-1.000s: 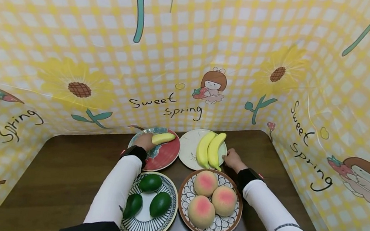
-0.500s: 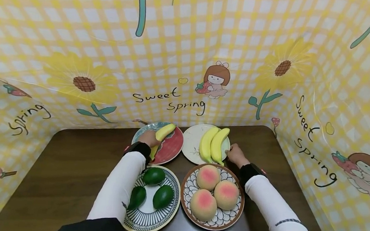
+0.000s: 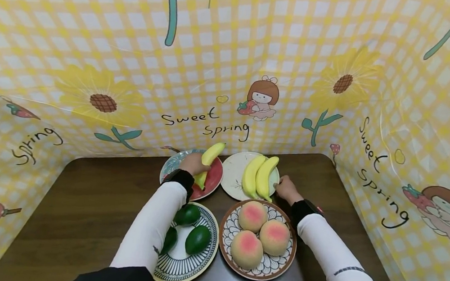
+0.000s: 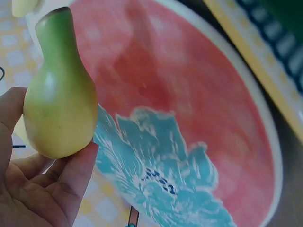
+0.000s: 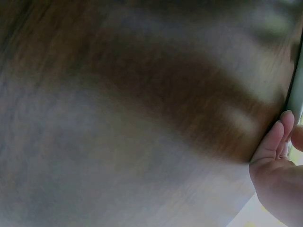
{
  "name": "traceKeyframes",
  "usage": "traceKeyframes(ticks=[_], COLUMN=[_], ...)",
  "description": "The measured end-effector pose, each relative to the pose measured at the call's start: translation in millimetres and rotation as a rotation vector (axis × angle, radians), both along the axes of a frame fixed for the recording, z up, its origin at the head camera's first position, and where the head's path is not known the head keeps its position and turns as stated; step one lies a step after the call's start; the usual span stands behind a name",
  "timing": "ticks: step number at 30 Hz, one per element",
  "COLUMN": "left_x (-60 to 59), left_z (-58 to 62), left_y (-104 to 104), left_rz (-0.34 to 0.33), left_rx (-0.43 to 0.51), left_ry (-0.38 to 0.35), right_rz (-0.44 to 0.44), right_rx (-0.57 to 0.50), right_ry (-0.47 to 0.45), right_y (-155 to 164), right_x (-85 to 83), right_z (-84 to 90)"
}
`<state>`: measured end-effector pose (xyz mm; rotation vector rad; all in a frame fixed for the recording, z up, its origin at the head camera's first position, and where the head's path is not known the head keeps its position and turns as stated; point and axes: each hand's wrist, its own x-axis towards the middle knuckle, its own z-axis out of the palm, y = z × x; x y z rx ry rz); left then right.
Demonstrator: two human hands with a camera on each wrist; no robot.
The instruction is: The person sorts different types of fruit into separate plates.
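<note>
My left hand (image 3: 192, 163) grips a yellow banana (image 3: 213, 153) over the red and blue plate (image 3: 215, 178). In the left wrist view the banana (image 4: 60, 106) has its green stem end upward, with thumb and fingers on either side, and its shadow falls on the plate's red face. My right hand (image 3: 287, 190) pinches the right rim of the white plate (image 3: 231, 172). Two more bananas (image 3: 260, 175) lie side by side on that plate. Seen from the right wrist, the fingers (image 5: 273, 142) are at the plate's edge, with the thumb partly out of frame.
A striped plate (image 3: 184, 270) with green avocados (image 3: 197, 240) sits in front of the red plate, partly under my left forearm. Beside it, a brown-rimmed plate (image 3: 252, 276) carries three peaches (image 3: 247, 250). A yellow checked cloth (image 3: 198, 79) hangs behind and beside the brown table (image 3: 59, 215).
The banana, low over the red plate a second ago, has turned more upright and moved right and up with my left hand. My right hand stays at the white plate's rim.
</note>
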<state>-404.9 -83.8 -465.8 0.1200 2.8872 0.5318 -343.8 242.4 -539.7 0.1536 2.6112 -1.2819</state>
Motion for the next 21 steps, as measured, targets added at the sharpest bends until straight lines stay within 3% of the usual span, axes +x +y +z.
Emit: traceKeyframes(ticks=[13,21], left_x=[-5.1,-10.3], left_z=[-7.1,-14.8], left_y=[24,32], left_rz=[-0.004,-0.013], left_rx=[0.076,0.076], left_ry=[-0.017,-0.058], right_rz=[-0.027,-0.022], right_rx=[-0.002,0.003], right_ry=[-0.010,-0.012], right_y=[0,1], right_x=[-5.1,-4.8], right_z=[-2.8,-2.8])
